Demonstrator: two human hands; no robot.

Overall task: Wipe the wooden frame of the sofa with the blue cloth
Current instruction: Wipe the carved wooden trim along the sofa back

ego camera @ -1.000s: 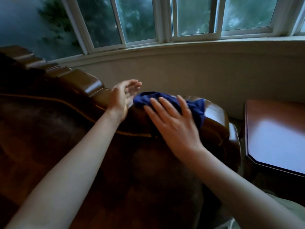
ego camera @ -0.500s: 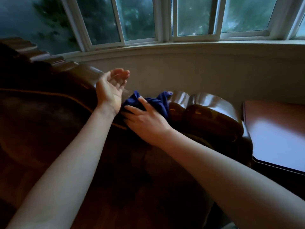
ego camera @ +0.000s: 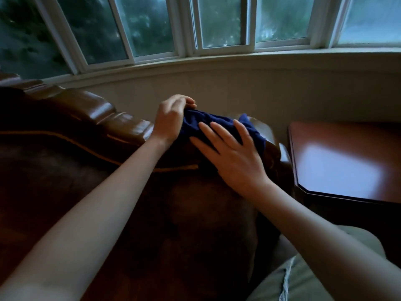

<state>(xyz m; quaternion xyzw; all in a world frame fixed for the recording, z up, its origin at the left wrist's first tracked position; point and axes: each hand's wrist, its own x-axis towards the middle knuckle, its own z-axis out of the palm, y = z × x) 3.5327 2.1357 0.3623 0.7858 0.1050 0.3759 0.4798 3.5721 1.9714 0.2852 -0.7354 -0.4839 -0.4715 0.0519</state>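
Observation:
The blue cloth (ego camera: 195, 123) lies bunched over the glossy carved wooden frame (ego camera: 121, 124) along the top of the sofa back, near its right end. My left hand (ego camera: 170, 118) has its fingers curled over the cloth's left edge and grips it. Spread flat with straight fingers, my right hand (ego camera: 234, 153) presses on the cloth's right part. The wood under the cloth is hidden.
Dark brown upholstery (ego camera: 108, 203) fills the sofa back below the frame. A polished reddish side table (ego camera: 342, 164) stands to the right. Behind the sofa is a pale wall (ego camera: 238, 88) under a curved row of windows (ego camera: 217, 25).
My left hand, open and hovering before, has come down and closed on the cloth's left edge. My right hand has slid right and flattened on the cloth, which now lies further right.

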